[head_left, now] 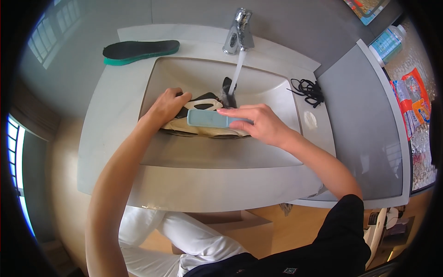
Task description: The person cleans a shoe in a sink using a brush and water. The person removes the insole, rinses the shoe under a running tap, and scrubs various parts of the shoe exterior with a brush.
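A black and cream shoe (175, 125) lies on its side in the white sink basin (221, 157). My left hand (167, 106) grips the shoe at its left end, fingers curled over the edge. In my right hand (263, 122) is a light-blue scrubbing brush (206, 118), pressed against the upper side of the shoe; its bristles are hidden. From the chrome tap (240, 32) a stream of water (237, 71) falls onto the shoe's dark tongue (227, 90).
A black and green insole (138, 50) rests on the counter at the back left. Bundled black laces (308, 92) lie right of the basin. Beyond a grey panel (364, 124) are a bottle (387, 44) and orange packets (413, 99).
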